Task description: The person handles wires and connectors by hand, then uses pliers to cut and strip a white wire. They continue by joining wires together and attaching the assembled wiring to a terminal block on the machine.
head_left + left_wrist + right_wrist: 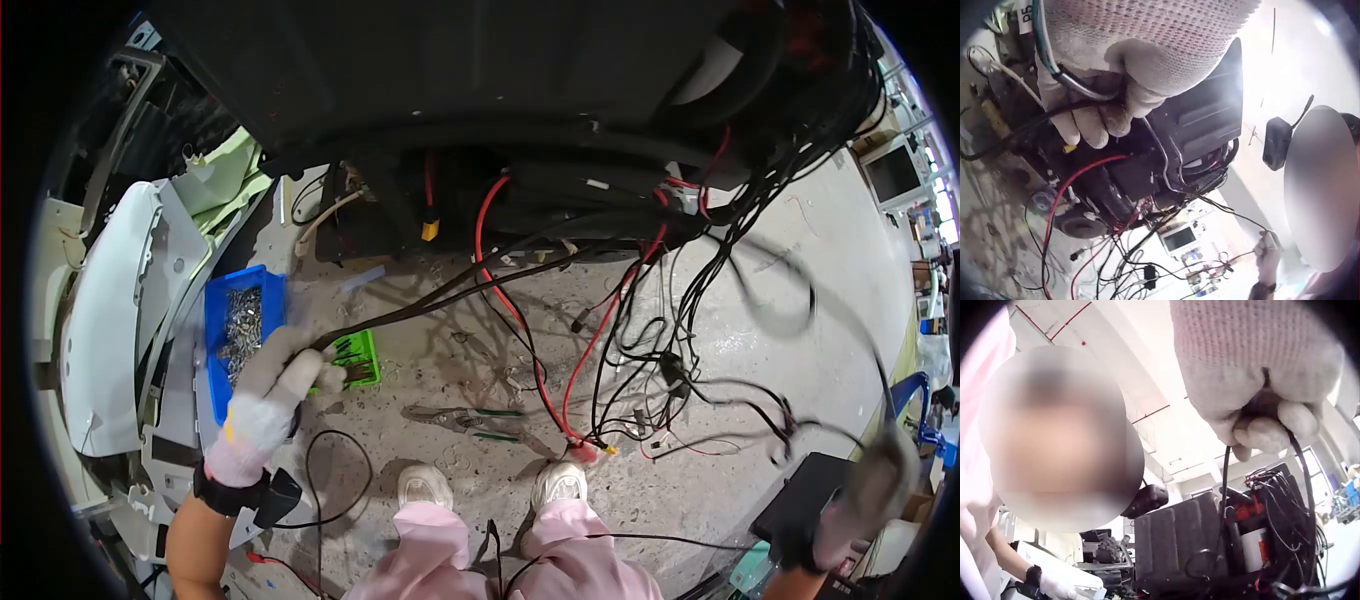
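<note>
My left hand [262,405], in a white knit glove, grips dark cables [440,297] near the blue bin at left. From the fist they stretch right to a large black machine [430,80]. In the left wrist view, a dark sheath [1072,82] with white and green wires emerging lies across the curled fingers. My right hand [868,490], also gloved and blurred, is raised far out at the right. Its fingers curl round a black cable [1225,487], whose two lengths hang below the fist in the right wrist view.
A blue bin [212,350] of small metal parts and a green tray [372,358] stand at left. Pliers [455,416] lie on the floor before my shoes. Red cables [484,225] and tangled black cables [690,300] hang from the machine. White panels [110,330] lean at left.
</note>
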Demonstrator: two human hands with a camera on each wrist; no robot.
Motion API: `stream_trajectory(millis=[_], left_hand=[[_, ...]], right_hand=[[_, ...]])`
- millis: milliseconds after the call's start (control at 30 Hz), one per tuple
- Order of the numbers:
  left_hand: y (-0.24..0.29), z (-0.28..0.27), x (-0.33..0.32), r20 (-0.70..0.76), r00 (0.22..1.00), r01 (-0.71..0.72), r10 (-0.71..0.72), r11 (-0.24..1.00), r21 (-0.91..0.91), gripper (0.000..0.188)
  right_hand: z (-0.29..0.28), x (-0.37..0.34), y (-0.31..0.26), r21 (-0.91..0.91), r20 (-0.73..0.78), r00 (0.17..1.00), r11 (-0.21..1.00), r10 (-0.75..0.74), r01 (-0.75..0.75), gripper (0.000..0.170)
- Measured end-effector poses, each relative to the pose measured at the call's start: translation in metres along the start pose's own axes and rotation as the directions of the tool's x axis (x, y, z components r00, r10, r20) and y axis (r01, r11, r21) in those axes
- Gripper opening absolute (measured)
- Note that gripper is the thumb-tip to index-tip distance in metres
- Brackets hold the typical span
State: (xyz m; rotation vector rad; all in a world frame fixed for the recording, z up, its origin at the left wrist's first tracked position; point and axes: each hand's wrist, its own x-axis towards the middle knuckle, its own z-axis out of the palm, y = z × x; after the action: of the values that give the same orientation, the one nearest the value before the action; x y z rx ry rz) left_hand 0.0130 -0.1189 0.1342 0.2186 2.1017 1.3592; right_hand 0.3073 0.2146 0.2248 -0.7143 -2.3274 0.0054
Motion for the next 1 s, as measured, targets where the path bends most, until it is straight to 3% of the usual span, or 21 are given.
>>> stream_trajectory(millis=[33, 67, 100, 133, 167, 233, 267, 300, 367, 400, 433, 500, 533, 567, 633, 700, 800, 833, 900, 967, 1000], left_hand=[[-0.002, 0.003, 0.003, 0.009, 1.000, -0.008, 0.008, 1.000, -0.005, 0.018], [-0.007, 0.008, 0.009, 0.051, 0.999, -0.010, 0.007, 0.999, 0.044, 0.018], [-0.008, 0.012, 0.015, 0.094, 0.996, -0.014, 0.006, 0.996, 0.093, 0.019], [-0.007, 0.015, 0.015, 0.134, 0.991, 0.005, -0.009, 0.999, 0.034, 0.019], [-0.012, 0.020, 0.015, 0.135, 0.991, 0.008, -0.012, 1.000, 0.025, 0.019], [-0.022, 0.031, 0.017, 0.153, 0.988, -0.018, 0.014, 1.000, 0.022, 0.020], [-0.018, 0.035, 0.018, 0.237, 0.971, -0.062, 0.042, 0.995, 0.077, 0.020], [-0.021, 0.044, 0.018, 0.275, 0.961, 0.024, -0.032, 0.999, 0.031, 0.021], [-0.031, 0.056, 0.020, 0.397, 0.917, -0.016, -0.034, 0.992, 0.124, 0.025], [-0.024, 0.070, 0.015, 0.394, 0.917, 0.047, -0.064, 0.998, 0.052, 0.027], [-0.020, 0.081, 0.013, 0.400, 0.914, 0.046, -0.067, 0.997, 0.062, 0.027], [-0.014, 0.103, 0.013, 0.545, 0.823, 0.245, -0.157, 0.965, -0.091, 0.029], [-0.011, 0.116, 0.013, 0.546, 0.824, 0.240, -0.154, 0.967, -0.090, 0.029], [-0.007, 0.129, 0.015, 0.601, 0.797, 0.196, -0.056, 0.966, -0.170, 0.029], [0.006, 0.154, 0.015, 0.649, 0.760, 0.151, 0.047, 0.957, -0.247, 0.029], [0.020, 0.176, 0.015, 0.637, 0.750, 0.068, 0.177, 0.938, -0.341, 0.032], [0.031, 0.204, 0.018, 0.709, 0.686, -0.049, 0.163, 0.983, -0.178, 0.030], [0.031, 0.214, 0.017, 0.718, 0.677, -0.059, 0.159, 0.985, -0.162, 0.030], [0.026, 0.228, 0.011, 0.706, 0.702, 0.112, 0.095, 0.964, -0.242, 0.029], [0.028, 0.231, 0.006, 0.675, 0.727, 0.022, 0.124, 0.979, -0.203, 0.026], [0.026, 0.233, 0.003, 0.675, 0.732, 0.135, 0.090, 0.953, -0.273, 0.025]], right_hand=[[0.004, 0.007, 0.010, -0.273, 0.381, 0.863, 0.852, -0.331, 0.447, 0.014], [0.009, 0.024, 0.013, -0.199, 0.698, 0.711, 0.933, -0.079, 0.299, 0.016], [0.010, 0.037, 0.016, -0.193, 0.907, 0.399, 0.975, 0.134, 0.111, 0.018], [-0.002, 0.036, 0.019, -0.026, 0.750, 0.661, 1.000, 0.022, -0.004, 0.019], [-0.024, 0.028, 0.029, 0.050, 0.508, 0.790, 0.904, 0.344, -0.426, 0.021], [-0.009, 0.014, 0.040, 0.066, 0.247, 0.945, 0.969, 0.215, -0.238, 0.019], [0.014, 0.026, 0.030, 0.289, 0.638, 0.768, 0.940, -0.049, -0.180, 0.021], [0.012, 0.028, 0.028, 0.279, 0.631, 0.775, 0.942, -0.034, -0.186, 0.021], [0.008, 0.041, 0.026, 0.385, 0.432, 0.813, 0.735, 0.390, -0.557, 0.016], [0.007, 0.043, 0.013, 0.605, 0.466, 0.785, 0.501, 0.408, -0.619, 0.015], [0.013, 0.039, 0.004, 0.604, 0.465, 0.780, 0.495, 0.419, -0.625, 0.015], [0.029, 0.032, -0.003, 0.656, 0.512, 0.750, 0.374, 0.418, -0.656, 0.017], [0.031, 0.030, 0.001, 0.699, 0.518, 0.784, 0.359, 0.343, -0.619, 0.018], [0.034, 0.029, 0.002, 0.700, 0.515, 0.785, 0.358, 0.346, -0.617, 0.018], [0.039, 0.029, 0.000, 0.757, 0.582, 0.758, 0.144, 0.294, -0.637, 0.019], [0.041, 0.027, -0.003, 0.766, 0.610, 0.747, 0.047, 0.264, -0.641, 0.021], [0.043, 0.024, -0.020, 0.750, 0.633, 0.726, 0.017, 0.269, -0.661, 0.021], [0.041, 0.026, -0.028, 0.726, 0.657, 0.694, -0.001, 0.294, -0.687, 0.020], [0.040, 0.027, -0.036, 0.693, 0.689, 0.676, 0.036, 0.261, -0.720, 0.020], [0.042, 0.024, -0.039, 0.681, 0.726, 0.661, -0.064, 0.190, -0.729, 0.020], [0.044, 0.022, -0.040, 0.674, 0.738, 0.657, -0.111, 0.154, -0.731, 0.019]])
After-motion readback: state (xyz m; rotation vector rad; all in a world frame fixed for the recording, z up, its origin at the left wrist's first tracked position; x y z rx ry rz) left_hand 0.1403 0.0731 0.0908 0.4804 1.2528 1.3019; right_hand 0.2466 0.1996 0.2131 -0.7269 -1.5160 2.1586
